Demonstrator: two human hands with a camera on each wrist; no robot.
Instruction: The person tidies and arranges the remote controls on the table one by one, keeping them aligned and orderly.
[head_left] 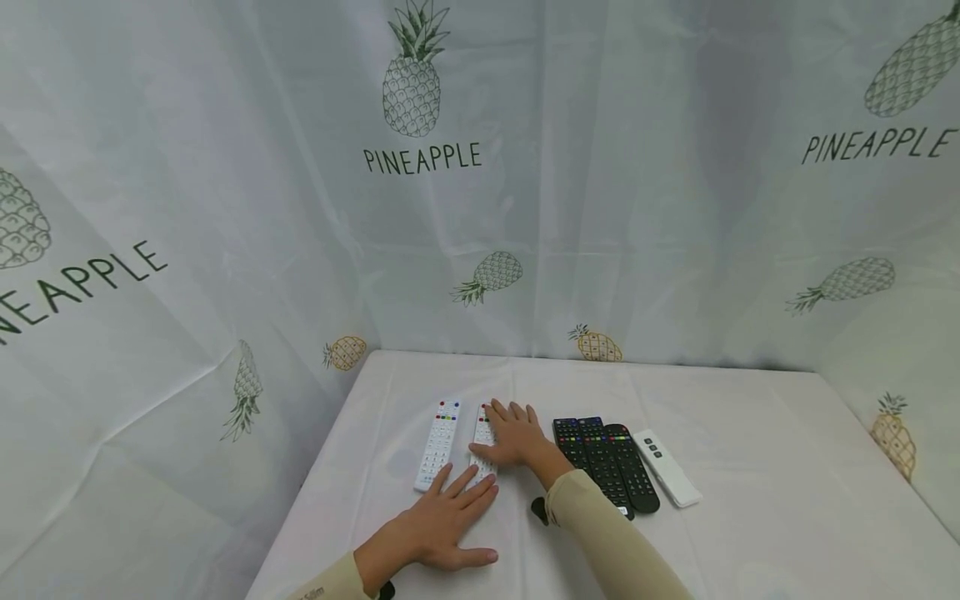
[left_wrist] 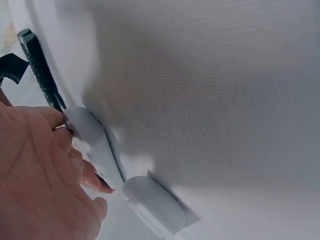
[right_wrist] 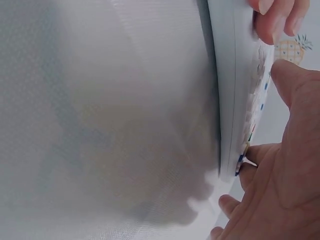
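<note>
Two white remote controls with white buttons lie side by side on the table: a left one (head_left: 437, 448) and a second one (head_left: 482, 432) partly hidden by both hands. My left hand (head_left: 450, 527) is spread at their near ends, fingertips on the second remote's lower part. In the left wrist view its fingers are at one rounded white end. My right hand (head_left: 516, 438) lies with fingers extended over the second remote's upper part. The right wrist view shows that remote's long side (right_wrist: 229, 95), with right fingertips at its coloured buttons and left fingers (right_wrist: 275, 20) at its other end.
Right of the hands, several black remotes (head_left: 606, 462) lie together, partly behind the right forearm. Beside them is a slim white remote (head_left: 667, 468) with few buttons. A white cloth covers the table (head_left: 780, 483); pineapple-print curtains (head_left: 645, 208) hang behind and at the sides.
</note>
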